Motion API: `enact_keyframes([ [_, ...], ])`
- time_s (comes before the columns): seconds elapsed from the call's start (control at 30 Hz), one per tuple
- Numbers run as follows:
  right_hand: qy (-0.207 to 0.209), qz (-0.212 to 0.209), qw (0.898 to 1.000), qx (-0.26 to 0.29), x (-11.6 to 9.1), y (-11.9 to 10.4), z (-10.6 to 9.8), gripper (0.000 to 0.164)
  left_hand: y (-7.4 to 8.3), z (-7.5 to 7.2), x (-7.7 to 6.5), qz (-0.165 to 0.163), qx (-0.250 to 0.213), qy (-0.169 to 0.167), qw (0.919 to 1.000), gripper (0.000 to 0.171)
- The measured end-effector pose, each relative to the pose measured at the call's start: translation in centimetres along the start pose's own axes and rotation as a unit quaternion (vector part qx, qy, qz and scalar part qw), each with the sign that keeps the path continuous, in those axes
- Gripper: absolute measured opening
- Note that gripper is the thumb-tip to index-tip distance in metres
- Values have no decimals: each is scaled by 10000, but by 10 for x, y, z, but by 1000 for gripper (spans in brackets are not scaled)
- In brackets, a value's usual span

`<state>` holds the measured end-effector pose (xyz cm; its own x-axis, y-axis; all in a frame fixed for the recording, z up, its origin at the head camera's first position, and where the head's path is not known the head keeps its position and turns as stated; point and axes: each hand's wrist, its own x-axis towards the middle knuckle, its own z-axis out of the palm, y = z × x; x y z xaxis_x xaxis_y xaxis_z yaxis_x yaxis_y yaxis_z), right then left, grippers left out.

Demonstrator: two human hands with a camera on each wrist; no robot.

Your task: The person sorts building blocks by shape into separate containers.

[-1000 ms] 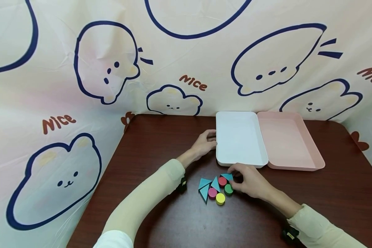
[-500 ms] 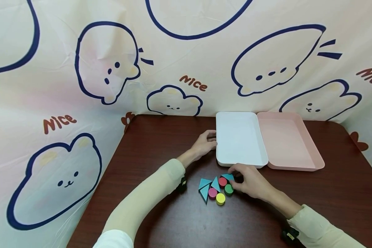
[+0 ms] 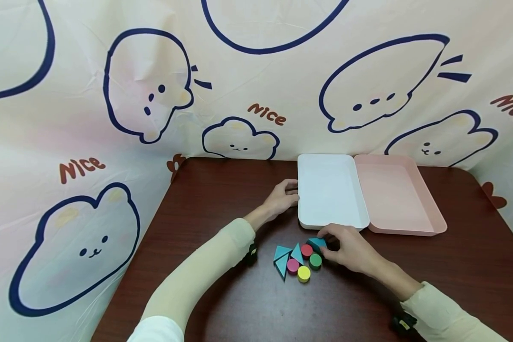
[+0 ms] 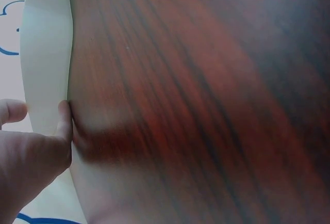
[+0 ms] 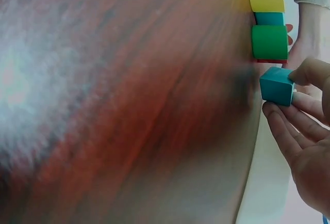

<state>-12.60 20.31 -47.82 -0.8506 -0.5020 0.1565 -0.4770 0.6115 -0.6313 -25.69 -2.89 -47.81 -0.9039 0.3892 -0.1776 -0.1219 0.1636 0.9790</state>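
Teal triangular block point(image 3: 316, 244) is being pinched between thumb and fingers of the right hand point(image 3: 348, 248), beside a red disc point(image 3: 306, 251), outside and in front of the white tray point(image 3: 331, 190). That tray's left wall is being touched by the loosely spread left hand point(image 3: 280, 197); its right side is being adjoined by the pink tray point(image 3: 397, 194).
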Motion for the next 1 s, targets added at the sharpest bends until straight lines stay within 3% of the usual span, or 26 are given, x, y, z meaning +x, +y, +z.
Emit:
enact_keyframes([
  [0.27,-96,-13,9999,54,4,-6,-14,25,1,-1,-1,-11,-113,-69,9999,55],
  [0.6,33,-205,9997,98,11,-6,-26,25,2,0,0,-48,-114,-27,9999,55],
  [1.0,111,-145,9998,4,20,-4,-40,23,1,-1,1,-43,-190,-57,9998,55],
])
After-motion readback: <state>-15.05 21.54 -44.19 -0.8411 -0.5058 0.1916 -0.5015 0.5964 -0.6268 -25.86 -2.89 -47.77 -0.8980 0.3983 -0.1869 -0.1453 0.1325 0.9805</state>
